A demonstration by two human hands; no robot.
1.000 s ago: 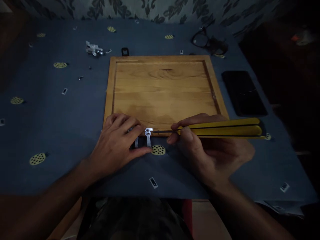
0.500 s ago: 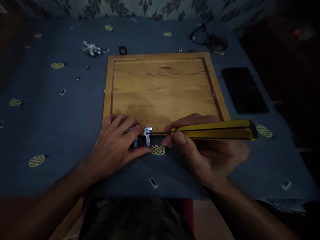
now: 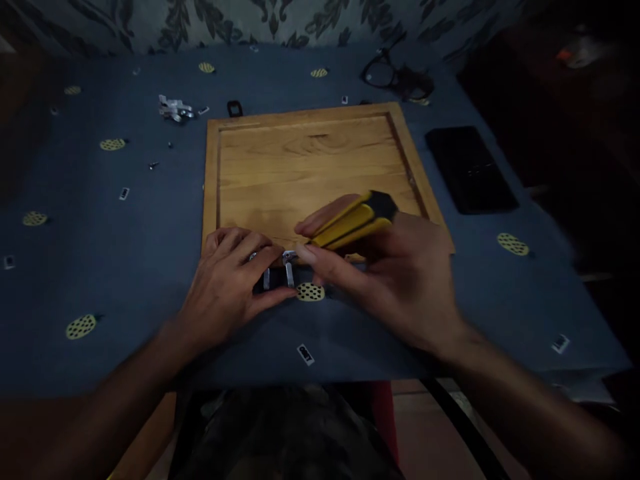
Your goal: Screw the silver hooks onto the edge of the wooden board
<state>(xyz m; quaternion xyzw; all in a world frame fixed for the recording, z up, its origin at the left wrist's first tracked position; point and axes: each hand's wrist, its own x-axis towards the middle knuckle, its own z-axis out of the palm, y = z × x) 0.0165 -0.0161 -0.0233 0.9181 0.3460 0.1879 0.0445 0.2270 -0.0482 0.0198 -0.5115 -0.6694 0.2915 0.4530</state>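
My left hand [image 3: 227, 277] is closed over a small silver metal fitting [image 3: 289, 272] at the near edge of a framed wooden panel [image 3: 300, 173]. Its fingers press on the wood while the thumb lies below, by the fitting's two narrow strips. A yellow and black screwdriver [image 3: 350, 221] is gripped in my right hand [image 3: 390, 280], its handle tilted up and to the right. The tip points toward the fitting, but fingers hide the shaft, so contact cannot be made out.
More silver hardware [image 3: 175, 109] and loose screws [image 3: 153, 165] lie left of the panel. Behind it are a small black frame-shaped piece [image 3: 235, 109] and eyeglasses [image 3: 380, 72]. A black phone [image 3: 471, 170] rests to the right on the blue patterned cloth [image 3: 125, 267].
The screwdriver's handle has swung from nearly flat and pointing right to raised. My right hand has moved left and closer to the fitting. My left hand keeps its hold; the view shifted slightly.
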